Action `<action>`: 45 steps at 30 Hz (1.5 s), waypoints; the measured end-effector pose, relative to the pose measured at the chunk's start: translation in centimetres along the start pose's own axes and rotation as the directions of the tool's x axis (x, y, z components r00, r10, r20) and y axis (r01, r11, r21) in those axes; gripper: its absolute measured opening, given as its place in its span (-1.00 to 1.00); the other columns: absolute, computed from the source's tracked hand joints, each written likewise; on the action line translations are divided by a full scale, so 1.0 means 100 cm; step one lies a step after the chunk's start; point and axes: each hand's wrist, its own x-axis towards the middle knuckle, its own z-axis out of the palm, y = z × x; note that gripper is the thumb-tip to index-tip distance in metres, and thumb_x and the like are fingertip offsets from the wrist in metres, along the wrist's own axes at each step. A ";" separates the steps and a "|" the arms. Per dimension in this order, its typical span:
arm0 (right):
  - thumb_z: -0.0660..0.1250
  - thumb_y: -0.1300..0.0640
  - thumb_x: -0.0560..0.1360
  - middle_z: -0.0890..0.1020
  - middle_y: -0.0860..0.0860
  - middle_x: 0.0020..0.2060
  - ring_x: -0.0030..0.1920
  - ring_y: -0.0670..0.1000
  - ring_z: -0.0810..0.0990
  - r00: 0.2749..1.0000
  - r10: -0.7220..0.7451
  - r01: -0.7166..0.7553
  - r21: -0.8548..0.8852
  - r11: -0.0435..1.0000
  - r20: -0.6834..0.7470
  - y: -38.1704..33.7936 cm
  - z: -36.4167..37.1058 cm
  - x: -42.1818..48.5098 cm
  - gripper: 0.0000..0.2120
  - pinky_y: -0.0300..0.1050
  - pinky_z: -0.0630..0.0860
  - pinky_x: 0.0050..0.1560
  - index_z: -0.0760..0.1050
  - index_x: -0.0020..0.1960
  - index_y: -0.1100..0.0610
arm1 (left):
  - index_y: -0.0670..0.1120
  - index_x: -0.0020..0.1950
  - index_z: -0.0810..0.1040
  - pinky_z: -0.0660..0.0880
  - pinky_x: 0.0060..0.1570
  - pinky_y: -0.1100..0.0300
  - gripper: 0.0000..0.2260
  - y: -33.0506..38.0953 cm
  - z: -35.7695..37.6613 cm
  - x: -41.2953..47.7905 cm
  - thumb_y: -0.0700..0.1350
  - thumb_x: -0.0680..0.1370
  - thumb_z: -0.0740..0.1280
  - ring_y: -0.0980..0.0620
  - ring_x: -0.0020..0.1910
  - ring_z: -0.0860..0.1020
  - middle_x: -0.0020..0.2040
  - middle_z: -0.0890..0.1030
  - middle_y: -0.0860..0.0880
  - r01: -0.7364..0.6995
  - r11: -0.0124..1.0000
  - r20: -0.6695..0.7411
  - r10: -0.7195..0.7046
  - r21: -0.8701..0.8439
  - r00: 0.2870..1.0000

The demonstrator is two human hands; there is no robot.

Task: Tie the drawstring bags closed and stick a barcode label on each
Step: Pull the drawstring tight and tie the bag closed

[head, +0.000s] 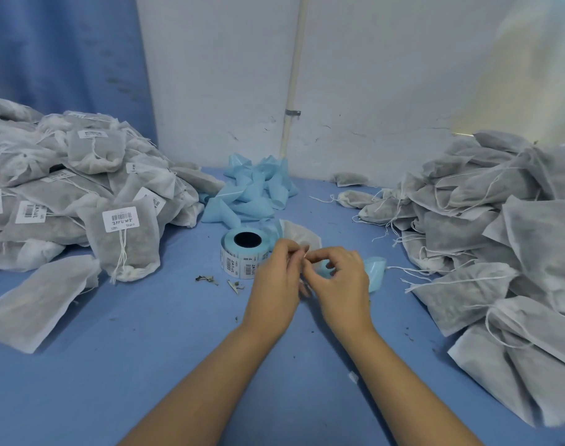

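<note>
**Inspector:** Label roll (242,252) stands at centre frame on the blue table (146,365), touching the left hand (274,278). Labelled bags (81,194) are heaped at upper left; the unlabelled bags (487,239) are piled at right, drawstrings loose.

**Assistant:** And the hands?

**Inspector:** Both meet just right of the roll. The left hand's thumb and forefinger are pinched together on something small and pale, probably a label edge, though it is too small to confirm. The right hand (339,278) has its fingers curled and closed on the blue backing strip (376,272), which trails off to the right.

**Assistant:** So the step is peeling?

**Inspector:** That is my judgement. To do it well, bend the backing sharply away so the label lifts by one corner, keep fingertips off the adhesive, and avoid creasing the barcode.

**Assistant:** Is a bag ready to receive it?

**Inspector:** One pale bag (302,235) lies just behind the hands, partly hidden; I cannot tell whether it is tied. Spent backing (252,191) is heaped beyond the roll, and leaf scraps (217,281) lie near it; these should stay clear of the sticky face.
</note>
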 end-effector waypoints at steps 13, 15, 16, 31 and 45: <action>0.27 0.26 0.48 0.68 0.05 -0.28 -0.25 -0.10 0.62 0.844 0.383 -0.533 0.657 0.533 0.375 -0.010 -0.002 0.005 -0.80 -0.32 0.48 -0.23 0.62 -0.26 0.16 | -0.14 -0.08 0.47 0.43 -0.11 0.37 -0.90 0.003 -0.004 0.004 -0.25 0.61 0.21 0.16 -0.18 0.52 -0.16 0.59 -0.05 -0.031 0.998 0.001 0.031 -0.059 1.000; 0.28 0.23 0.42 0.64 0.04 -0.30 -0.26 -0.08 0.60 0.821 0.381 -0.561 0.723 0.403 0.425 -0.009 -0.006 0.007 -0.82 -0.24 0.44 -0.18 0.60 -0.31 0.13 | -0.17 -0.08 0.49 0.41 -0.14 0.42 -0.90 0.003 -0.005 0.004 -0.25 0.61 0.22 0.21 -0.21 0.51 -0.20 0.57 0.00 -0.045 0.998 0.019 0.046 -0.046 0.999; 0.30 0.20 0.37 0.62 0.04 -0.30 -0.27 -0.08 0.59 0.807 0.373 -0.578 0.742 0.339 0.458 -0.009 -0.007 0.007 -0.88 -0.23 0.41 -0.19 0.59 -0.31 0.13 | -0.17 -0.08 0.49 0.41 -0.15 0.43 -0.90 0.002 -0.005 0.004 -0.25 0.61 0.22 0.22 -0.23 0.50 -0.21 0.57 0.02 -0.043 0.998 0.021 0.044 -0.052 0.999; 0.38 0.17 0.33 0.57 -0.01 -0.34 -0.41 -0.11 0.42 0.749 0.396 -0.636 0.744 0.205 0.531 -0.007 -0.004 0.007 -0.94 -0.32 0.43 -0.39 0.56 -0.23 0.16 | -0.17 -0.05 0.48 0.46 -0.07 0.19 -0.91 0.002 -0.005 0.005 -0.22 0.62 0.20 -0.06 -0.11 0.55 -0.11 0.59 -0.14 0.007 1.000 -0.038 -0.006 0.026 0.999; 0.39 0.20 0.32 0.56 -0.03 -0.37 -0.48 -0.12 0.37 0.739 0.405 -0.602 0.798 0.036 0.539 -0.004 -0.006 0.010 -0.91 -0.32 0.39 -0.45 0.62 -0.36 0.11 | -0.04 -0.03 0.50 0.42 -0.11 0.46 -0.80 0.003 -0.008 0.006 -0.32 0.57 0.19 0.19 -0.11 0.53 -0.09 0.58 0.08 0.056 0.998 -0.018 -0.055 0.032 0.998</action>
